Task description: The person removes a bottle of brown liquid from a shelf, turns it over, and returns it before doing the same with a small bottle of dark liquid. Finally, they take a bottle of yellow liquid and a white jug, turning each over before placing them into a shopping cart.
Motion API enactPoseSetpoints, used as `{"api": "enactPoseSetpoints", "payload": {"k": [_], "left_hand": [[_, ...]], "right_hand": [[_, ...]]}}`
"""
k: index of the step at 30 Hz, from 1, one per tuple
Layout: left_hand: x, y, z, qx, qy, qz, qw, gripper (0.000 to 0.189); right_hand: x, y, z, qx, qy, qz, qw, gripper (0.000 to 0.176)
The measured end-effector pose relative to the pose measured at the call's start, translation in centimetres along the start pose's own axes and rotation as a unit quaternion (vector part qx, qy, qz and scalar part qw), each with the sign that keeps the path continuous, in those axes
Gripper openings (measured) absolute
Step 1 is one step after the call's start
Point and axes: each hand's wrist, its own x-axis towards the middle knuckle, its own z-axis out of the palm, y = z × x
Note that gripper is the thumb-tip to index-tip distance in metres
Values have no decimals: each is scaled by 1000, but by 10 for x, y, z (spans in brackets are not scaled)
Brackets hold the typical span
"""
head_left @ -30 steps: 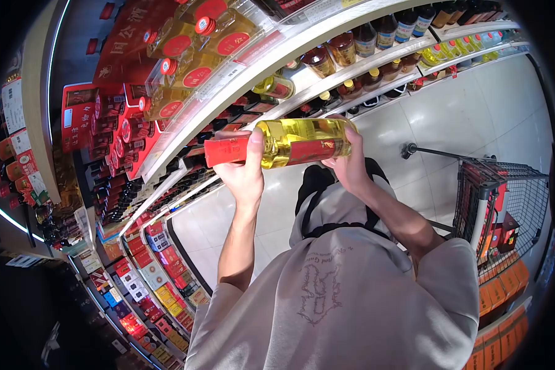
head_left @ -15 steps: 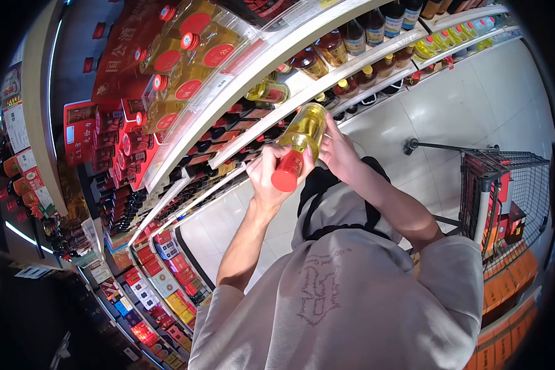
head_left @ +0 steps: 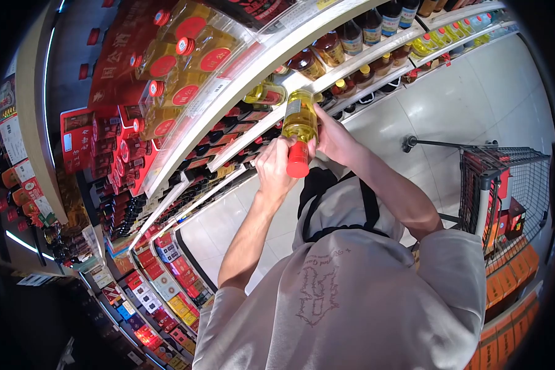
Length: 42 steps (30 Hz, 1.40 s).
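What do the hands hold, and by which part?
A yellow bottle: left hand around its neck by the red cap, right hand on its body.

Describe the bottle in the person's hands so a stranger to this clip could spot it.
Find the long white shelves curving across the top of the view. Just in front of them, the left hand and right hand hold one bottle of clear yellow liquid. Unlike its shelved neighbours, it is tipped, with its red cap pointing back toward the person.
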Motion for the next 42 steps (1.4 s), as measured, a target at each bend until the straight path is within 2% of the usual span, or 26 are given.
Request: {"api": "enactPoseSetpoints", "payload": {"k": [3,5,15,26,32,36,39,42], "left_hand": [[-1,-3,4,10,-32,-31,999,35],[0,-5,7,10,-35,-40,999,35],[2,-12,12,2,-62,-79,995,33],[2,-17,18,12,-69,-94,993,36],[8,-24,19,20,-102,-113,988,34],[12,-27,23,1,-99,-121,988,32],[16,-29,30,-60,-53,-185,980,31],[21,-35,34,-77,-41,-196,977,32]], "right_hand": [[14,-5,5,-18,5,-23,1000,49],[18,-12,14,-7,62,-10,998,48],[39,-19,18,-39,70,-7,997,48],[49,-28,21,-61,44,-4,997,51],[68,-30,10,-58,18,12,998,52],[78,-31,4,-61,13,8,998,52],[78,-33,7,-40,13,15,999,50],[81,-34,11,-5,30,8,1000,48]]}}
